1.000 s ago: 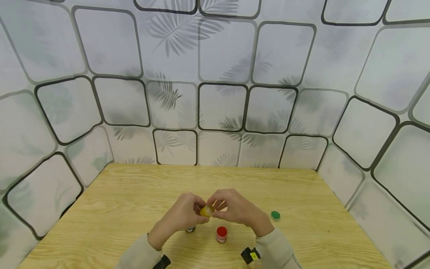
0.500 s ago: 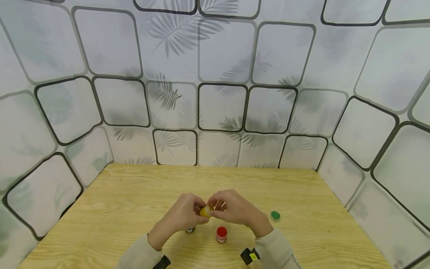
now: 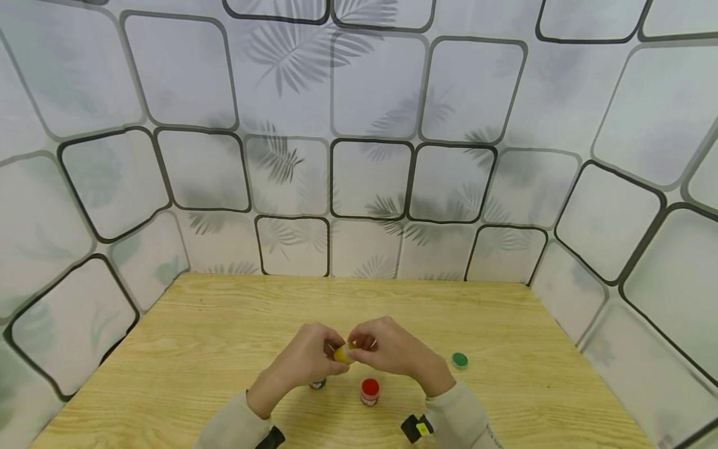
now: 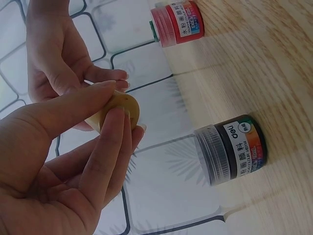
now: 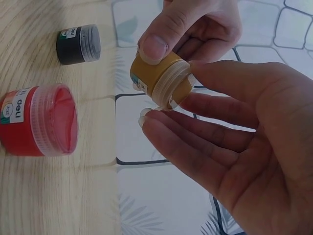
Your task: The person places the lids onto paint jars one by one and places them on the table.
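Observation:
Between both hands is a small yellow paint jar (image 5: 146, 73), raised over the table and tilted on its side. My left hand (image 3: 312, 355) grips its body, with thumb and fingertips round the yellow base in the left wrist view. From the other side my right hand (image 3: 395, 349) pinches the clear ribbed lid (image 5: 168, 84), thumb at its edge and fingers beneath. The lid sits on the jar in the right wrist view. In the head view the fingers hide much of the jar.
A red paint jar (image 3: 369, 391) stands on the wooden table (image 3: 235, 312) below the hands. The black paint jar (image 4: 234, 149) is partly behind my left wrist in the head view. A green-topped jar (image 3: 460, 360) stands right. Patterned cloth (image 3: 370, 181) surrounds the table.
The fingers of my right hand have shifted slightly round the lid. My left hand and the yellow paint jar stay in nearly the same place.

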The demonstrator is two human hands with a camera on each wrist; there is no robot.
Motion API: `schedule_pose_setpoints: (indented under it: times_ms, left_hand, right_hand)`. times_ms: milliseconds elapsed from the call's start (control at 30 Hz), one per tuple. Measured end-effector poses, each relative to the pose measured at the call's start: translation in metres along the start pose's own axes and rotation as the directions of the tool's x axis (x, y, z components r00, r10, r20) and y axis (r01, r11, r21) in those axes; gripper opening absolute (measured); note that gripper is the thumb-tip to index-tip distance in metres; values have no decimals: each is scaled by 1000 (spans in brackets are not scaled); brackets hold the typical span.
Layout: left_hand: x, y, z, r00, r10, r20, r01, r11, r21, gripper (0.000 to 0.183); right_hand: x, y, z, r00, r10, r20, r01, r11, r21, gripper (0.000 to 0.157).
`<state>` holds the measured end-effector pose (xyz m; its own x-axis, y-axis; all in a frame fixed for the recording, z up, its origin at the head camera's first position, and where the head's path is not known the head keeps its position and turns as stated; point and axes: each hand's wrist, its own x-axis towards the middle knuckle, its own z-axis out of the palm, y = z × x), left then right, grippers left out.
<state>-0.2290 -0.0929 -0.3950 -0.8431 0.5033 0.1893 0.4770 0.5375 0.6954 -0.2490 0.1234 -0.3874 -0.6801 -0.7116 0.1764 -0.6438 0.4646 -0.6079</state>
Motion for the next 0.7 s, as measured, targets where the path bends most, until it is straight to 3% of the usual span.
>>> schedule_pose_setpoints:
  times_ms: [367, 700]
  left_hand:
    - [0, 0, 0, 1000, 1, 7, -1, 1000, -17, 20]
    - [1, 1, 0, 1000, 24, -4, -24, 1000, -4, 14]
  right_hand:
    - [-3, 2, -4, 1000, 18, 12, -18, 1000, 18, 32]
    - [-3, 3, -4, 999, -39, 22, 38, 998, 59, 25]
